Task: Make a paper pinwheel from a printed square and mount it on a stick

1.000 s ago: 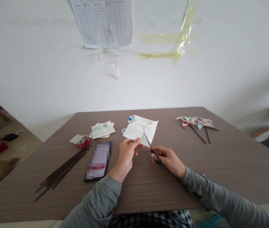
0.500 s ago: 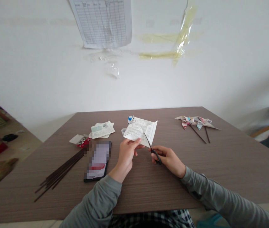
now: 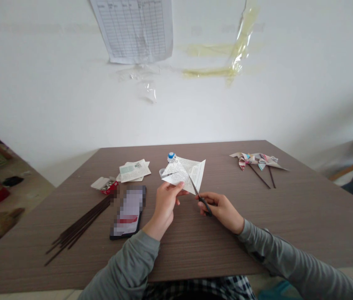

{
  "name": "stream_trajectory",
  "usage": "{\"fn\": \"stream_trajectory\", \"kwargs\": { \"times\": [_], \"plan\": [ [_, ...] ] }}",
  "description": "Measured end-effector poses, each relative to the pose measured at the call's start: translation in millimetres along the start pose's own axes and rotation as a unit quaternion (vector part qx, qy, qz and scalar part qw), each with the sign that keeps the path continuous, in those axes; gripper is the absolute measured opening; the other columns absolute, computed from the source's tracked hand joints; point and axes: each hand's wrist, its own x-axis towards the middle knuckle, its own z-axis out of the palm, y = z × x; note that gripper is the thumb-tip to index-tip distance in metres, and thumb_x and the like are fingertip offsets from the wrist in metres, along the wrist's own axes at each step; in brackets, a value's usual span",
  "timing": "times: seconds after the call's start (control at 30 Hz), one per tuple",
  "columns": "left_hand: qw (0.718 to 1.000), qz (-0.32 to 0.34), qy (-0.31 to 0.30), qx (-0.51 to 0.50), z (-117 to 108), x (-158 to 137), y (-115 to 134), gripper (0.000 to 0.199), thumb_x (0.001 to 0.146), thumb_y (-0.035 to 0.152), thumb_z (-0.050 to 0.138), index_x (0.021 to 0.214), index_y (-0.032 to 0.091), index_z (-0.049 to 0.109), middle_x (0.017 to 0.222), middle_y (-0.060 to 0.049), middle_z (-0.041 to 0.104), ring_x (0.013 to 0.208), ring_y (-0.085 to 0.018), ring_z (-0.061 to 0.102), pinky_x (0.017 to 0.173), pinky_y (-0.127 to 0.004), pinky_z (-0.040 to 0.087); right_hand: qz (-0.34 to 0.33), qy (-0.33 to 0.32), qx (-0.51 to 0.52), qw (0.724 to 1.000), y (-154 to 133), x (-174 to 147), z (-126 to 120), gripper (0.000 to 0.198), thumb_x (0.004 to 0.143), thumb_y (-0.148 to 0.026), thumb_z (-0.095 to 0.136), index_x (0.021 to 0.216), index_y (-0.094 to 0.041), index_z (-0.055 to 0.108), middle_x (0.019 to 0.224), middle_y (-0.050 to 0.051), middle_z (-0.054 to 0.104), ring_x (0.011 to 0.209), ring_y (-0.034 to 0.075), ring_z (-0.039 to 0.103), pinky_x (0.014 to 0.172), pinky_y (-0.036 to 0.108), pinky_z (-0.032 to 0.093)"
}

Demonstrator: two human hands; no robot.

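Note:
A square sheet of printed paper point(image 3: 181, 171) is pinched at its near corner between the thumb and fingers of my left hand point(image 3: 167, 202). Slits run into the sheet from its sides. My right hand point(image 3: 222, 208) grips black-handled scissors point(image 3: 199, 193), whose blades point away and to the left, at the paper's near right side. One blade lies over the paper's face. Just behind the sheet, partly covered by it, stand a small bottle with a blue cap point(image 3: 171, 156) and a small pale round piece point(image 3: 162, 171).
Left on the table point(image 3: 226, 258) are a phone point(image 3: 129, 212), thin brown sticks point(image 3: 81, 225), an opened small red-and-white box point(image 3: 105, 185) and a stack of cut paper point(image 3: 134, 171). Paper pinwheels point(image 3: 256, 160) on sticks lie at the right. The wall point(image 3: 210, 116) rises behind.
The paper has tilted and dipped slightly at its far edge, so a slit on its left side shows and more of the blue-capped bottle is visible. Both hands stay nearly still.

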Motion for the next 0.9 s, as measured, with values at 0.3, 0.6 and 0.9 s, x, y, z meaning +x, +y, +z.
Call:
{"fn": "stream_trajectory", "kwargs": {
  "times": [0.3,0.6,0.9],
  "plan": [
    [1.000,0.008,-0.001,-0.005,-2.0,0.9,0.4,0.018,0.088,0.017,0.099,0.090,0.021,0.081,0.093,-0.008,0.094,0.075,-0.024,0.092,0.046,-0.020,0.040,0.015,-0.002,-0.003,1.000,1.4,0.7,-1.0,0.072,0.078,-0.083,0.108,0.112,-0.022,0.093,0.076,0.009,0.083,0.075,0.032,0.079,0.081,0.047,0.070],
    [1.000,-0.001,0.009,-0.015,-2.0,0.0,2.6,0.011,0.092,0.016,0.091,0.092,0.020,0.081,0.092,-0.007,0.094,0.075,-0.022,0.091,0.046,-0.020,0.039,0.004,-0.002,-0.012,1.000,-4.0,-2.2,-1.5,0.066,0.080,-0.079,0.107,0.111,-0.022,0.094,0.075,0.007,0.083,0.073,0.030,0.077,0.080,0.046,0.069],
    [0.997,0.042,0.026,0.059,-10.4,4.1,1.0,0.014,0.091,0.021,0.097,0.101,0.020,0.086,0.100,-0.010,0.097,0.080,-0.026,0.093,0.047,-0.022,0.042,-0.018,-0.015,-0.045,0.999,-1.5,-7.4,-6.3,0.055,0.089,-0.072,0.100,0.111,-0.022,0.094,0.075,0.008,0.085,0.070,0.030,0.076,0.076,0.047,0.067]
  ]
}}
